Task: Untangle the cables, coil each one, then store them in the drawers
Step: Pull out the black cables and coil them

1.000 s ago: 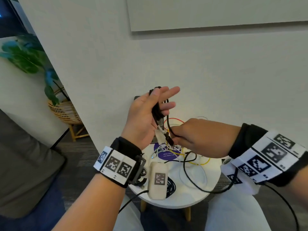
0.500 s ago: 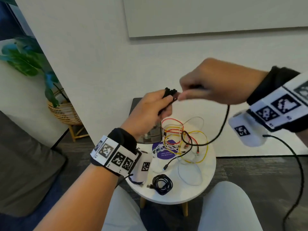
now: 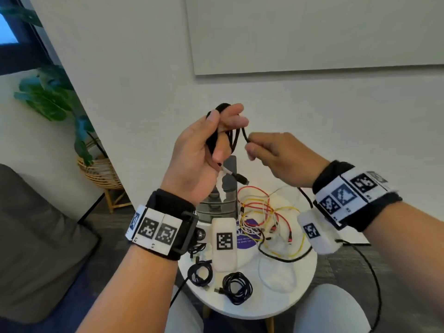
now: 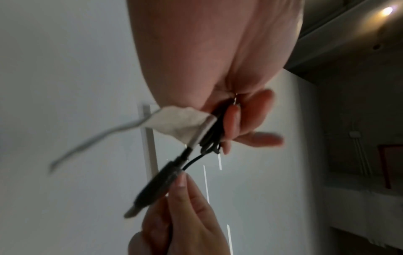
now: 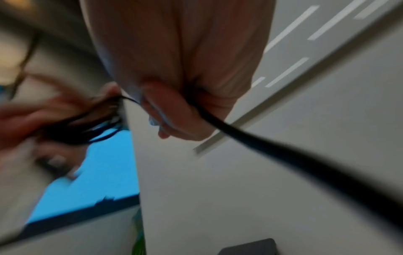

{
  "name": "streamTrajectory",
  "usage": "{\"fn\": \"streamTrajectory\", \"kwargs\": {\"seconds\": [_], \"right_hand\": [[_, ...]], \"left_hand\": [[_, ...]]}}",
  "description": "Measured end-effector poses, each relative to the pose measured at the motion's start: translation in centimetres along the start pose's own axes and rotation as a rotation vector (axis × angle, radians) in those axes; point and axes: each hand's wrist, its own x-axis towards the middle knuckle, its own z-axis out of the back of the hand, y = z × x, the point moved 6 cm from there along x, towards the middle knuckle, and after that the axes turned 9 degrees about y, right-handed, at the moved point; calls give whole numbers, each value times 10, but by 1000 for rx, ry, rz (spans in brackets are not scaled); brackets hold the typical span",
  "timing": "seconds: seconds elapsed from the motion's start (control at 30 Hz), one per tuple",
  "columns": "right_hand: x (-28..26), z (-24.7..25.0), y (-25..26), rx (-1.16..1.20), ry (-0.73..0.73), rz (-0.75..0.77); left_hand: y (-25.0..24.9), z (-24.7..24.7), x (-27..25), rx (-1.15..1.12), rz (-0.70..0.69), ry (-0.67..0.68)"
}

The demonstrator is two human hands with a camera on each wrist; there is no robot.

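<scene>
Black cable [image 3: 236, 137] loops gather in the clenching left hand [image 3: 204, 155] while, at three o'clock, the right hand [image 3: 276, 152] pinches the slack taut for winding.

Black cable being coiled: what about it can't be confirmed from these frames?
- Loop count: the left hand covers the black cable coil in the head view; right wrist view is motion-blurred.
- Far end: the strand passes behind the right hand and wrist pod.
- Drawer unit: mostly hidden behind the left hand.
</scene>
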Motion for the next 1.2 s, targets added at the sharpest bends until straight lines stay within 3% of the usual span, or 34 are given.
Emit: {"fn": "streamTrajectory", "kwargs": {"seconds": [0.23, 0.4, 0.47, 0.6, 0.73, 0.87, 1.03, 1.2], "right_hand": [[4, -28, 40, -240, 245, 136], [9, 6, 54, -389, 153, 243], [10, 25, 53, -358, 100, 289], [9, 46, 42, -259, 31, 283], [5, 65, 7, -87, -98, 145], [6, 39, -20, -34, -78, 86], [-3, -11, -37, -30, 55, 28], [-9, -41, -17, -122, 206, 108]], "left_hand": [[9, 23, 3, 169, -43, -237], [15, 23, 9, 826, 102, -61], [20, 18, 7, 881, 146, 37], [24, 10, 0, 566, 209, 124], [25, 10, -5, 223, 261, 200], [19, 5, -5, 46, 178, 227], [18, 11, -2, -104, 90, 79], [34, 18, -2, 49, 96, -93]]}}
